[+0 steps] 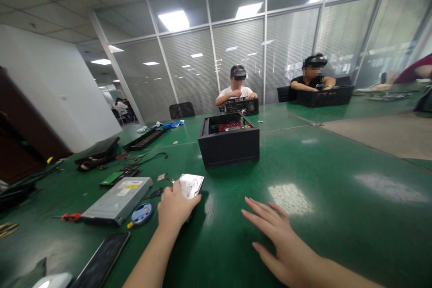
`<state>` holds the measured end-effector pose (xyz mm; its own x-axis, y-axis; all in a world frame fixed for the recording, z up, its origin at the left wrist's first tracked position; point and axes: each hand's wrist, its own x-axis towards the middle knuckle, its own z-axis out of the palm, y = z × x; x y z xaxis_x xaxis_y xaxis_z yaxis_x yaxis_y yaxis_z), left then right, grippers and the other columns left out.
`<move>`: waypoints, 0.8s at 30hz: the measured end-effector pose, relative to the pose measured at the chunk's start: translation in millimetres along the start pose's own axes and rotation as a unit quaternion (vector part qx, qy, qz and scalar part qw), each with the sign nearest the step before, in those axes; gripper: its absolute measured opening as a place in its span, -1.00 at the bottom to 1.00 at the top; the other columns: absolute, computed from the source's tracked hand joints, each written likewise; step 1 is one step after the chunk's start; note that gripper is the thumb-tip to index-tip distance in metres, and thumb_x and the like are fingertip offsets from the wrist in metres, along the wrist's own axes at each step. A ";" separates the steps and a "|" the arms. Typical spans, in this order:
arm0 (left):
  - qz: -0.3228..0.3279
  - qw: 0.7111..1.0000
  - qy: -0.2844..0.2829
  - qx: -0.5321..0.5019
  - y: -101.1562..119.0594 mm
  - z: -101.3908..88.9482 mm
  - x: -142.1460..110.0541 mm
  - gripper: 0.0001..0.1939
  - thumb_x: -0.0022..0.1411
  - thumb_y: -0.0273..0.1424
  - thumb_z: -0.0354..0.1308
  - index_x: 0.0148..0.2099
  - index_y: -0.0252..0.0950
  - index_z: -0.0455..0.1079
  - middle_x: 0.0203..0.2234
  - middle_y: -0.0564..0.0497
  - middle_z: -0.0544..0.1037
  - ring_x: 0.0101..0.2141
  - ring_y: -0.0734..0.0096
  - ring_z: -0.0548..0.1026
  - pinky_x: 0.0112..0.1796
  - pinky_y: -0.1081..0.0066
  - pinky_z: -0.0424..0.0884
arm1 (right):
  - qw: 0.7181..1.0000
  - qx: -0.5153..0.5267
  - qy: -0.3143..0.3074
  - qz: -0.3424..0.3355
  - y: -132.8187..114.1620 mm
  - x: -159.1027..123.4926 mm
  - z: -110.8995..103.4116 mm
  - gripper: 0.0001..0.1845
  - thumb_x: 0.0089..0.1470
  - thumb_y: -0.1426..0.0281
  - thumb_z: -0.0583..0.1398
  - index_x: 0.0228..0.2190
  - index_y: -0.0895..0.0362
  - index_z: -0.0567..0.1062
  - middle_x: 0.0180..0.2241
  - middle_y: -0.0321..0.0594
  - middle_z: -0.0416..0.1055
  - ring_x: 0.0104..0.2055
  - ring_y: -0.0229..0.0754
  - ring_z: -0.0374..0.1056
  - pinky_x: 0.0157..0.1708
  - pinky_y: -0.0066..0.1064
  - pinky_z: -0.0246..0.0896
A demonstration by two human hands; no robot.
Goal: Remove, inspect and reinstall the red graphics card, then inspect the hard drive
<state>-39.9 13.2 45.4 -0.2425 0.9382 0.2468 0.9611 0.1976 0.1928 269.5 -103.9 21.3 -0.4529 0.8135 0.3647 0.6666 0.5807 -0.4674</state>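
Observation:
My left hand (176,207) is closed over a silver hard drive (191,184), thumb on its near right edge and fingers on its left side. The drive's white label faces up, and its near part is hidden under my palm. Off to the right, my right hand (275,236) hovers over the green table (232,198) with fingers spread and nothing in them. Left of the hard drive lie a silver optical drive (118,200) and a round blue case (142,213). Beyond both hands stands a black computer case (231,144), its top side open.
A screwdriver (71,217) with an orange handle touches the optical drive. A phone (103,258) lies near front left. Cables, a green circuit board (112,178) and black panels (145,138) spread along the left. Two people (235,92) (312,78) work on computer cases across the table.

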 end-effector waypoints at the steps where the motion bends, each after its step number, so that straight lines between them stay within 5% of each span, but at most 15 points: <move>1: -0.001 1.000 -0.004 0.009 1.2 -0.6 -0.2 -0.04 -0.03 0.20 0.10 0.27 -0.32 0.17 -0.06 -0.32 0.39 -0.03 -0.21 0.41 -0.11 0.04 0.35 | 1.000 0.002 0.003 0.004 0.6 0.2 0.5 -0.23 0.03 0.51 0.13 0.28 -0.07 0.20 0.37 -0.08 -0.01 0.37 0.12 -0.02 0.27 0.26 -0.23; 14: -0.072 0.997 -0.010 0.021 -11.5 7.4 8.2 -0.12 0.01 0.17 0.04 0.20 -0.35 0.20 -0.03 -0.37 0.38 0.01 -0.24 0.37 -0.11 -0.01 0.32 | 0.996 -0.013 0.078 0.041 13.6 13.5 -2.5 -0.36 0.08 0.44 0.14 0.21 0.02 0.25 0.27 -0.01 0.20 0.29 0.06 0.16 0.23 0.14 -0.11; 20: -0.093 0.995 -0.005 0.026 -10.2 13.9 8.9 -0.12 0.02 0.18 0.01 0.19 -0.39 0.24 -0.02 -0.37 0.37 0.01 -0.21 0.35 -0.09 -0.02 0.30 | 0.978 -0.121 0.170 0.027 56.7 91.2 -25.2 -0.39 0.10 0.34 0.16 0.18 0.12 0.27 0.15 0.03 0.36 0.18 0.06 0.27 0.15 0.03 0.00; 24: -0.090 0.996 -0.004 0.029 -12.3 17.2 9.5 -0.14 0.04 0.18 -0.01 0.18 -0.39 0.26 -0.03 -0.37 0.37 0.01 -0.21 0.34 -0.09 -0.03 0.29 | 0.954 -0.260 0.146 0.015 81.4 166.9 -57.9 -0.38 0.13 0.27 0.17 0.19 0.22 0.26 0.18 0.10 0.30 0.21 0.07 0.20 0.17 -0.06 -0.03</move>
<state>-51.7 24.6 29.0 -0.4099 0.8886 0.2058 0.9085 0.3779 0.1782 282.5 77.3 90.7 -0.2954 0.7422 0.6016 0.9148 0.4013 -0.0458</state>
